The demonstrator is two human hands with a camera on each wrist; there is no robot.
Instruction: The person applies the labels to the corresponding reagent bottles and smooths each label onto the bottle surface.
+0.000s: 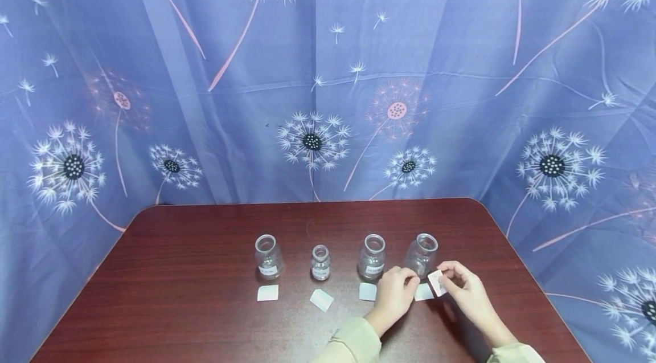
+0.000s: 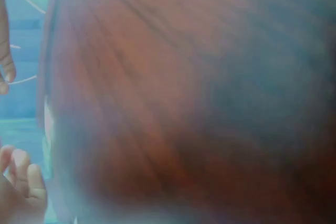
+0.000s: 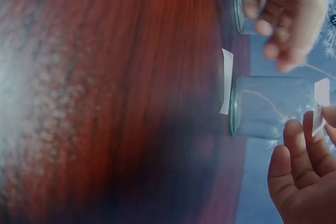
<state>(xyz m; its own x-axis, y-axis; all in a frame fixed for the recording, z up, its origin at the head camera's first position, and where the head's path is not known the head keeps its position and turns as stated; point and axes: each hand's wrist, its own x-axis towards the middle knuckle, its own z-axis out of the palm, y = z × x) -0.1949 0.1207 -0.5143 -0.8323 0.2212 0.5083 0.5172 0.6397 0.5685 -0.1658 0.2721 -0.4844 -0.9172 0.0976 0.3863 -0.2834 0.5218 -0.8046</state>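
My right hand pinches a small white label between thumb and fingers, beside the rightmost glass jar. In the right wrist view that label is held close to the jar's mouth end. My left hand hovers left of this jar, its fingers loosely bent; nothing shows clearly between them. In the left wrist view, part of the left hand appears at the lower left edge. Below the rightmost jar lies a white paper piece, between the two hands.
Leftward stand another glass jar, a smaller one and a third, each bearing a white label. White paper pieces lie before them on the brown table. A blue dandelion-print cloth hangs around the table.
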